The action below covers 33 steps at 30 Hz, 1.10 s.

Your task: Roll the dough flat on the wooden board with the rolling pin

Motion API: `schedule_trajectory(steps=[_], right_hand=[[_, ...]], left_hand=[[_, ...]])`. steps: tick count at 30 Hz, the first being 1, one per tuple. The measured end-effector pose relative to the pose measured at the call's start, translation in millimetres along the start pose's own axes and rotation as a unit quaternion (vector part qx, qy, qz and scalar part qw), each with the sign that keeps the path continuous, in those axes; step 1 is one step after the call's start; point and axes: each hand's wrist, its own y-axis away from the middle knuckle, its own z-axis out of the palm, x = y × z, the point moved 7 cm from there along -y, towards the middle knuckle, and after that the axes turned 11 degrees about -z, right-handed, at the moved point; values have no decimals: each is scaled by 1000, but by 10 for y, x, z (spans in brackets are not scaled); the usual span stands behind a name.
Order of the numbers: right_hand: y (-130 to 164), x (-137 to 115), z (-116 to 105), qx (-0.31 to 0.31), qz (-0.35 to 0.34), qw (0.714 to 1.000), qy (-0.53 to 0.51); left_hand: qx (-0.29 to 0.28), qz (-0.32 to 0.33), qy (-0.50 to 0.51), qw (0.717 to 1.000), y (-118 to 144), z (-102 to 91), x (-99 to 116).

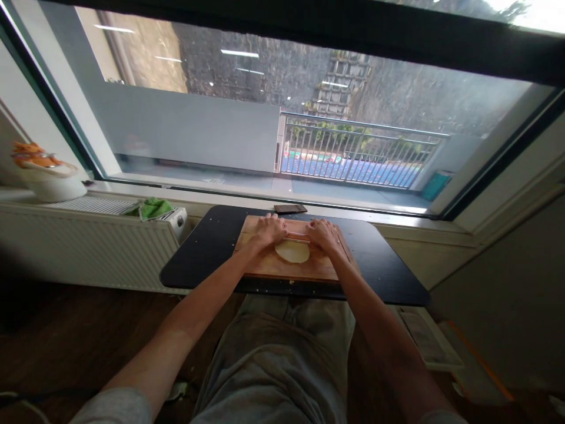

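Note:
A wooden board [304, 270] lies on a small black table [207, 259] in front of me. On the board sits a flat round of pale dough [293, 252]. A wooden rolling pin [296, 237] rests across the dough's far edge. My left hand [267, 229] presses palm-down on the pin's left end, and my right hand [325, 233] presses on its right end. Most of the pin is hidden under my hands.
A dark flat object [290, 208] lies at the table's far edge by the window sill. A white radiator [83, 241] stands to the left with a green cloth [152, 208] and a white bowl [53, 179] on top. My grey-trousered knees [273, 359] are below the table.

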Motion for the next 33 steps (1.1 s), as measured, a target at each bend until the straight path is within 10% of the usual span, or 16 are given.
schedule_trajectory(steps=[20, 33], right_hand=[[-189, 36, -223, 91, 2, 994, -55], [-81, -19, -177, 65, -9, 995, -74]], left_hand=[[30, -11, 40, 999, -454, -3, -48], [-24, -30, 13, 999, -261, 12, -65]])
